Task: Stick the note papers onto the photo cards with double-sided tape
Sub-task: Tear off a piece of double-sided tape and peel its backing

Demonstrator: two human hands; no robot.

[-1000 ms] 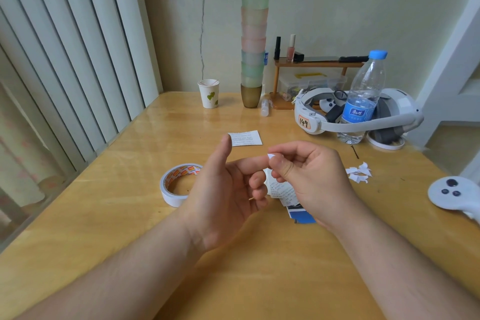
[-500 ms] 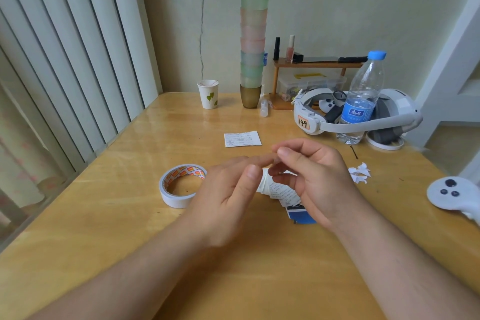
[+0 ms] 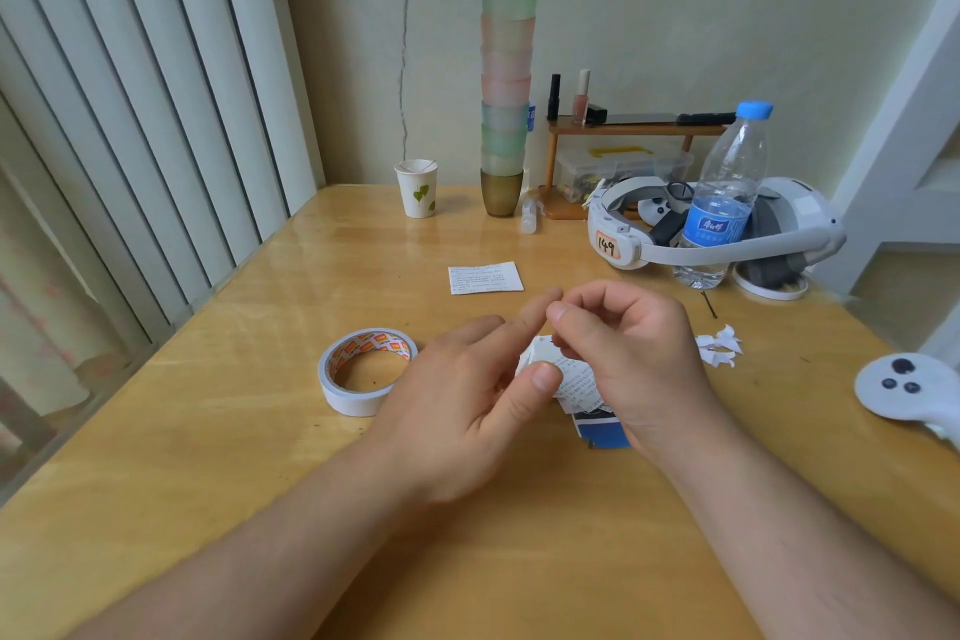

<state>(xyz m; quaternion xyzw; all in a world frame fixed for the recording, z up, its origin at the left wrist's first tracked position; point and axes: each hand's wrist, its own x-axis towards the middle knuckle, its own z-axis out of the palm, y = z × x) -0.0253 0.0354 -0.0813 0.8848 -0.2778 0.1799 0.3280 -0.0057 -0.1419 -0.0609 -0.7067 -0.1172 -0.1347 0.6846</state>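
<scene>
My left hand (image 3: 467,400) hovers over the table with loose, mostly straight fingers, its index fingertip meeting my right hand (image 3: 639,359). My right thumb and index finger pinch together at that fingertip on a tiny piece of tape, which is hardly visible. A printed note paper (image 3: 574,379) lies crumpled between and under both hands, over a blue photo card (image 3: 600,431); whether either hand holds them I cannot tell. The double-sided tape roll (image 3: 366,369) lies flat to the left of my left hand. A second note paper (image 3: 485,277) lies farther back.
White paper scraps (image 3: 719,351) lie right of my right hand. A white controller (image 3: 906,387) sits at the right edge. Behind stand a water bottle (image 3: 724,203), a headset (image 3: 717,229), a stack of cups (image 3: 506,94), a paper cup (image 3: 417,187) and a small shelf (image 3: 618,130).
My left hand has turned palm down and its thumb has dropped from pointing up. Both hands have sunk slightly toward the note paper, fingertips still together.
</scene>
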